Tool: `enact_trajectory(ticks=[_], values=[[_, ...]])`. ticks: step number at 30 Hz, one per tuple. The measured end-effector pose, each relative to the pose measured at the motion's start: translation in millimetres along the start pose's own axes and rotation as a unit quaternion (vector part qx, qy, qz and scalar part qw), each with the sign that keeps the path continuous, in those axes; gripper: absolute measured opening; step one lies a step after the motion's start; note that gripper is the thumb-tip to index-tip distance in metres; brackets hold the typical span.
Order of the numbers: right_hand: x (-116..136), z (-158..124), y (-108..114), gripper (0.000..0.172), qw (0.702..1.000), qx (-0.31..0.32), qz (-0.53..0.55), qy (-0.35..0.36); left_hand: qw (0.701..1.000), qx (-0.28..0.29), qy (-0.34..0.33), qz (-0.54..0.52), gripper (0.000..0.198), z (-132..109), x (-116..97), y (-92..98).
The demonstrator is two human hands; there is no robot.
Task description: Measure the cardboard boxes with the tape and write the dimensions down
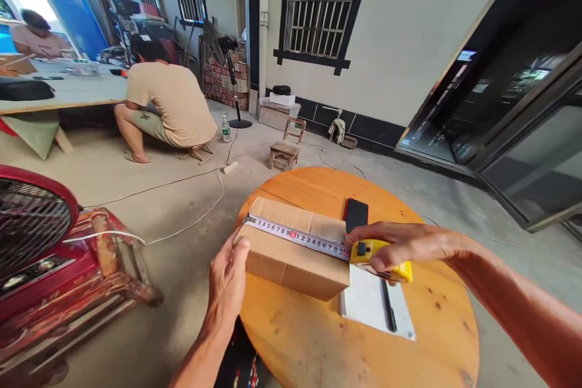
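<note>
A brown cardboard box (pixel 291 266) lies lengthwise on the round wooden table (pixel 313 339). The white blade of a tape measure (pixel 382 259) runs along its top, the hook at the box's left end. My right hand (pixel 400 245) is closed around the yellow case, by the box's right end. At the left end, my left hand (pixel 230 273) grips the box, thumb on the near side, by the tape hook; its other fingers are partly hidden. White paper (pixel 366 297) lies right of the box with a black pen (pixel 388 309) on it.
A dark phone (pixel 356 213) with a red edge lies behind the box. A red fan (pixel 40 242) stands at the left. Further off are a small wooden chair (pixel 286 147), cables on the floor, a seated person (pixel 168 100) and another at a table (pixel 91 92).
</note>
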State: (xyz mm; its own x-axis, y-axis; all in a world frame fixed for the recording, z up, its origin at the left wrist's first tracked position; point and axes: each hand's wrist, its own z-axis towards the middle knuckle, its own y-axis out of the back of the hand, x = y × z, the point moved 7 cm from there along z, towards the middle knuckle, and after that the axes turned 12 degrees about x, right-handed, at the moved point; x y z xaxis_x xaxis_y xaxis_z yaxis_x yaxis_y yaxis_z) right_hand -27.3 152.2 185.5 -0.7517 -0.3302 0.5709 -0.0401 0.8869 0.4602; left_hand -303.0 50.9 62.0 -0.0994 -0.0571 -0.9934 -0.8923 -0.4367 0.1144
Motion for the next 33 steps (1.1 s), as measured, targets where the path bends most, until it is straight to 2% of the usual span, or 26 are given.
enact_trajectory(ticks=[11, 15, 18, 21, 24, 27, 30, 33], values=[[-9, 0, -4, 0.054, 0.999, -0.033, 0.039, 0.002, 1.000, -0.019, 0.013, 0.006, 0.054, -2, -3, -0.5], [-15, -3, -8, 0.051, 0.994, -0.040, 0.098, 0.042, 1.000, -0.015, 0.016, 0.007, 0.056, -1, -4, -0.7], [-22, -6, -19, 0.053, 0.969, -0.055, 0.211, 0.118, 1.000, -0.009, 0.007, -0.001, 0.056, -1, -2, -0.7], [-31, -7, -42, 0.060, 0.920, -0.086, 0.340, 0.177, 0.999, 0.007, -0.010, -0.030, 0.061, -3, -1, -1.9], [-40, -6, -76, 0.061, 0.888, -0.130, 0.410, 0.166, 0.998, 0.027, -0.030, -0.057, 0.065, -7, -1, -2.9], [-40, -4, -103, 0.064, 0.876, -0.165, 0.427, 0.154, 0.997, 0.046, -0.035, -0.058, 0.063, -12, -1, -2.6], [-37, 1, -104, 0.066, 0.875, -0.197, 0.414, 0.156, 0.997, 0.040, -0.023, -0.063, 0.063, -20, 5, 0.3], [-38, 11, -83, 0.066, 0.875, -0.233, 0.396, 0.149, 0.997, 0.030, -0.017, -0.062, 0.065, -33, 14, 0.8]])
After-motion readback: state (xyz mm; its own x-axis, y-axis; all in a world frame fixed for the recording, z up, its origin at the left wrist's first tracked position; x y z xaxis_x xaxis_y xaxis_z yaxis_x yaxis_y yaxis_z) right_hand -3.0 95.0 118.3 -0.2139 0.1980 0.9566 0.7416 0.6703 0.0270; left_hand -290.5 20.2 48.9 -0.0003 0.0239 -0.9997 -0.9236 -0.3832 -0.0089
